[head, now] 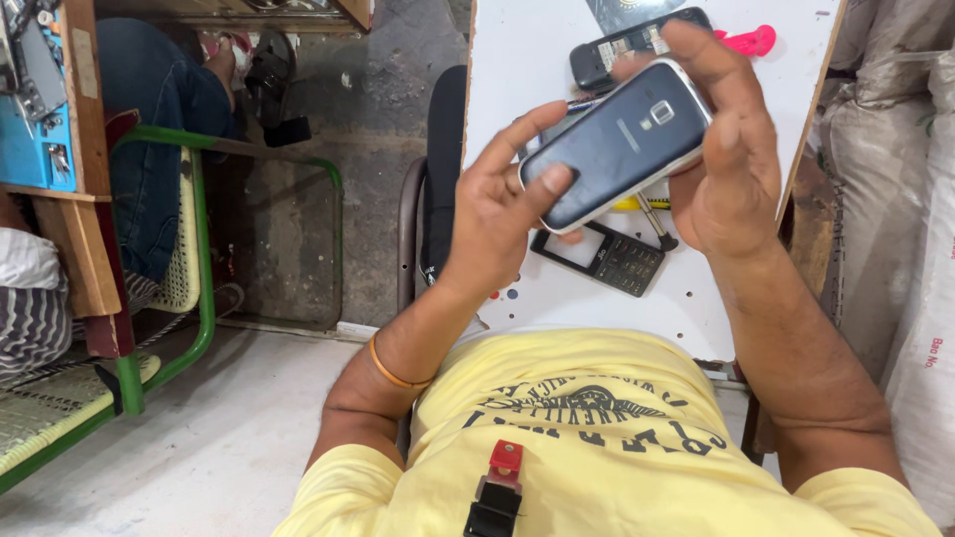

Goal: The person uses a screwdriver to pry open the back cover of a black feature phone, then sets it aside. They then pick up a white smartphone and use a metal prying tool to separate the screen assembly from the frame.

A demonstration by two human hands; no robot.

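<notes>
The dark blue smartphone (619,142) with a silver rim is held back-up above the white board (517,60); it looks light, stiff and rather smooth, likely slippery and breakable if dropped, so its long edges seem the safest hold. The left hand (502,204) cups its lower end, thumb pressed on the back, while the right hand (731,164) curls closed over its upper end. Below the smartphone lies a black keypad phone frame (607,261), beyond it another black phone (622,48).
</notes>
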